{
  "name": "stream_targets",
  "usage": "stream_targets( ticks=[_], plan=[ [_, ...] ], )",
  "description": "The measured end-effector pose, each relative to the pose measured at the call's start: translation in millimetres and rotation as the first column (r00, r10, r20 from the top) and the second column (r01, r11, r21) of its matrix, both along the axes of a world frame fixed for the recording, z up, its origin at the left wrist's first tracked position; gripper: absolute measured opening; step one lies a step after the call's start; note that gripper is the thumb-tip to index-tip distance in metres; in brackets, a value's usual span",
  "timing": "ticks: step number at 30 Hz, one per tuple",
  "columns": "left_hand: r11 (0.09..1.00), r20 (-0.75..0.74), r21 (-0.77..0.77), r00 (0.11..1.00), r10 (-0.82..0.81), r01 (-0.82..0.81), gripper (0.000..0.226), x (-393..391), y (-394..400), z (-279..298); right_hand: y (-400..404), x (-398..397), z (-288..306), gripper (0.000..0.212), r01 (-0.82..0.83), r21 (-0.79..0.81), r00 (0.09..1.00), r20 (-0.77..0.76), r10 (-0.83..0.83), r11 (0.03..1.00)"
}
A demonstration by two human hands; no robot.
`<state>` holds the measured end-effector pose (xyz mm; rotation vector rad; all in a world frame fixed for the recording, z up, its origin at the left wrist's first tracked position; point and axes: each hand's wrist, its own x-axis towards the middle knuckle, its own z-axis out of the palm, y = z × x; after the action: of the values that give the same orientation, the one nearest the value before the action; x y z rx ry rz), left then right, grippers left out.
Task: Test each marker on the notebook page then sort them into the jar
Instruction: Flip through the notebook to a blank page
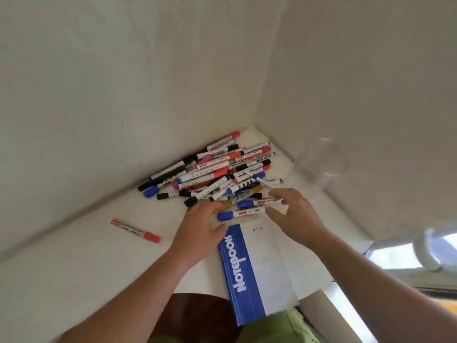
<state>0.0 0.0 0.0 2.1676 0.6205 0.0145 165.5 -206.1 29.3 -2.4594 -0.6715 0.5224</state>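
Both bare forearms stretched forward, left hand (201, 225) and right hand (291, 210) with fingers spread apart, flanking a blue-capped white marker (241, 214), grasp unclear, above a closed blue-and-white notebook (249, 271)

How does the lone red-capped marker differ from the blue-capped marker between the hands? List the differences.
1. The red-capped marker lies alone on the white surface, left of the notebook; the blue-capped marker sits at the edge of the pile, above the notebook.
2. Nothing touches the red-capped marker; the left hand and right hand flank the blue-capped marker.
3. Cap colour: red versus blue.

Both are capped and lie flat.
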Motion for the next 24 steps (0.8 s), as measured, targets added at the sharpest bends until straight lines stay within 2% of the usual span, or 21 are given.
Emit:
stream_targets(
  ticks=[4, 7, 9, 14, 20, 22, 24],
  plan=[
    [0.955, 0.110, 0.296, 0.992, -0.068, 0.033, 0.053, 12, -17, -52, -9, -1, -55, 0.044, -0.085, 0.028, 0.994, 0.070, 0.083, 0.996],
    [0.904, 0.190, 0.427, 0.975, -0.115, 0.024, 0.058, 10, -24, -70, -14, -5, -84, 0.052, -0.169, 0.053, 0.963, 0.220, 0.154, 0.984],
    [0.892, 0.206, 0.452, 0.970, -0.128, 0.021, 0.059, 9, -22, -77, -16, -4, -95, 0.055, -0.198, 0.053, 0.940, 0.293, 0.174, 0.979],
    [0.887, 0.179, 0.461, 0.979, -0.102, 0.008, 0.052, 9, -26, -79, -11, 0, -108, 0.056, -0.201, 0.039, 0.922, 0.345, 0.176, 0.979],
    [0.880, 0.222, 0.472, 0.973, -0.056, -0.057, 0.042, 6, -35, -84, -10, 1, -116, 0.039, -0.249, 0.064, 0.897, 0.392, 0.205, 0.966],
    [0.837, 0.217, 0.540, 0.976, -0.037, -0.088, 0.036, 4, -42, -80, -12, -1, -118, 0.035, -0.266, 0.086, 0.884, 0.418, 0.208, 0.960],
    [0.734, 0.182, 0.676, 0.981, -0.074, -0.070, 0.029, -2, -58, -69, -15, -1, -119, 0.033, -0.269, 0.096, 0.872, 0.447, 0.200, 0.958]
  ],
)
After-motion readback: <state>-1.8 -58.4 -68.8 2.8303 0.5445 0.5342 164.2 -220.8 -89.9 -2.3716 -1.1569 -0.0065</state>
